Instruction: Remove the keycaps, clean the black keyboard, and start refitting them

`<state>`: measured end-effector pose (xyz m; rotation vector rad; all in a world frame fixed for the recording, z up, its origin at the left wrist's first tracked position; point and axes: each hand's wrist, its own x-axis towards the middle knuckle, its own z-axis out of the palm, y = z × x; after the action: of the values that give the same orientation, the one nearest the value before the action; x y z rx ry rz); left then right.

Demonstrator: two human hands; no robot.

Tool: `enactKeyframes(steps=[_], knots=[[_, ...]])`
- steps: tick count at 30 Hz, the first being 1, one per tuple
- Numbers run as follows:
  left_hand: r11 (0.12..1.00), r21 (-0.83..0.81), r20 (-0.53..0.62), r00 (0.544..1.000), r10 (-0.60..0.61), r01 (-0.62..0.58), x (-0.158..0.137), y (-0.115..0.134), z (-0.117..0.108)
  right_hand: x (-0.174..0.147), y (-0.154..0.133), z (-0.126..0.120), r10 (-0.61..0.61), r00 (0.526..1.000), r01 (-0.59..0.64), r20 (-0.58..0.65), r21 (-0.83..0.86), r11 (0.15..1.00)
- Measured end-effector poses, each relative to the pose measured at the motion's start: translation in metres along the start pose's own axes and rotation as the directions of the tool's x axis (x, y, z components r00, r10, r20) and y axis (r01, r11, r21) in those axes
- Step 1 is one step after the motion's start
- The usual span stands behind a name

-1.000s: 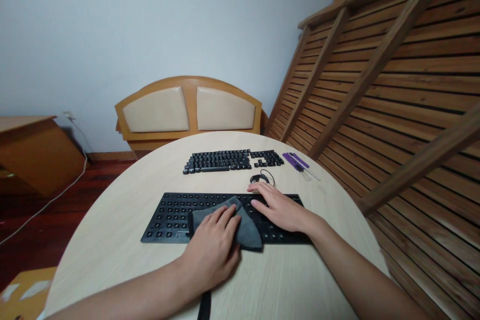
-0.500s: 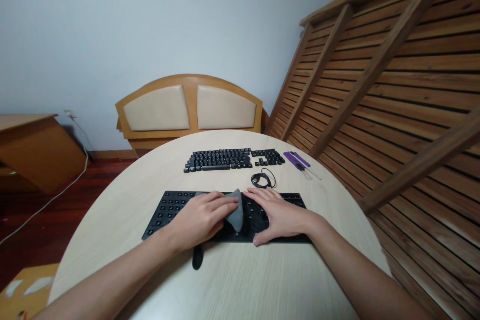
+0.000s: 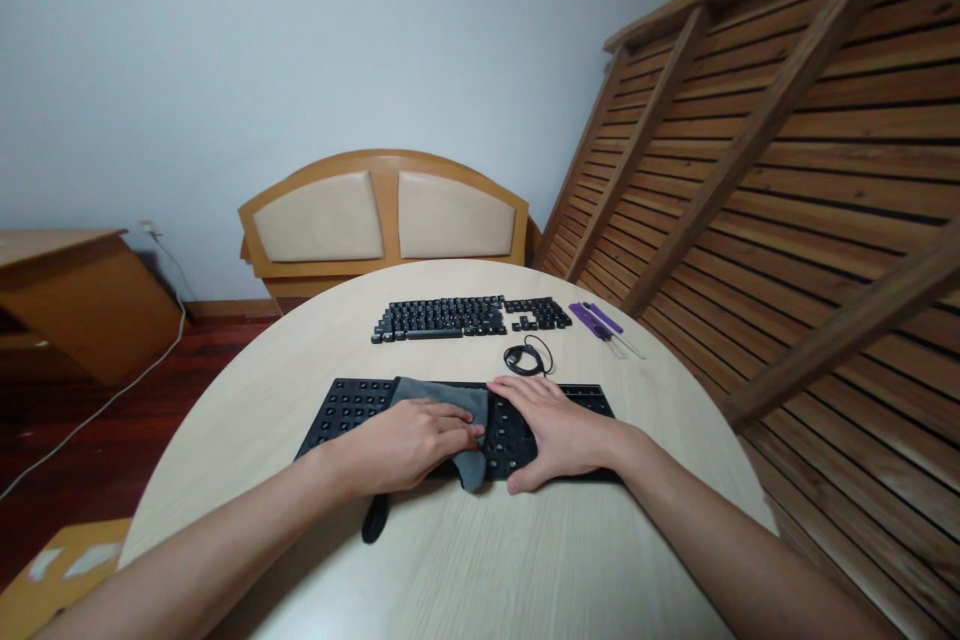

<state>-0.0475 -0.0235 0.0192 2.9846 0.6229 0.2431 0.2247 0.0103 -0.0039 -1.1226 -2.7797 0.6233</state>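
A black keyboard base [image 3: 510, 435] with its keycaps off lies across the near part of the round table. On its middle is a grey cloth [image 3: 442, 394], spread over the key sockets. My left hand [image 3: 409, 445] presses down on this cloth and holds it, fingers bent over it. My right hand [image 3: 559, 430] grips the keyboard base toward its right side, fingers at the far edge and thumb at the near edge. A narrow black piece [image 3: 375, 520] sticks out below my left hand; what it belongs to is hidden.
Black keycaps [image 3: 442, 318] are laid out in keyboard order farther back on the round table [image 3: 465, 560]. A coiled black cable [image 3: 529, 357] lies before them. Purple-handled tools [image 3: 596, 320] rest at the right. A slatted wooden panel [image 3: 750, 160] leans close on the right.
The cloth, bunched up under my left hand before, now lies flatter and covers more of the keyboard base. My left hand has shifted slightly nearer to me; my right hand stays put.
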Motion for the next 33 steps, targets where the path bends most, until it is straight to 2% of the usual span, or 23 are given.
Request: enactKeyframes(steps=[7, 11, 18, 23, 30, 33], knots=[[0.992, 0.044, 0.053, 0.992, -0.117, 0.115, -0.034, -0.005, -0.025, -0.002, -0.006, -0.002, 0.022, 1.0, -0.022, 0.01, 0.011, 1.0], [0.983, 0.063, 0.047, 0.984, -0.173, 0.17, -0.045, -0.008, -0.032, -0.003, -0.006, -0.001, 0.023, 1.0, -0.023, 0.008, 0.007, 1.0], [0.995, 0.044, -0.018, 0.996, -0.093, 0.094, -0.019, -0.005, -0.017, -0.003, -0.005, 0.001, 0.013, 1.0, -0.013, -0.022, -0.02, 1.0], [0.996, 0.058, 0.026, 0.998, -0.065, 0.064, -0.002, -0.006, -0.006, -0.004, -0.006, 0.001, 0.02, 0.999, -0.021, -0.026, -0.03, 0.999], [0.998, 0.023, 0.018, 0.998, -0.059, 0.058, -0.019, -0.01, -0.012, -0.005, -0.004, 0.003, 0.013, 1.0, -0.014, -0.025, -0.044, 0.999], [0.995, 0.019, 0.012, 0.995, -0.094, 0.094, -0.03, -0.014, -0.016, -0.005, -0.003, 0.004, 0.005, 1.0, -0.006, -0.031, -0.033, 0.999]])
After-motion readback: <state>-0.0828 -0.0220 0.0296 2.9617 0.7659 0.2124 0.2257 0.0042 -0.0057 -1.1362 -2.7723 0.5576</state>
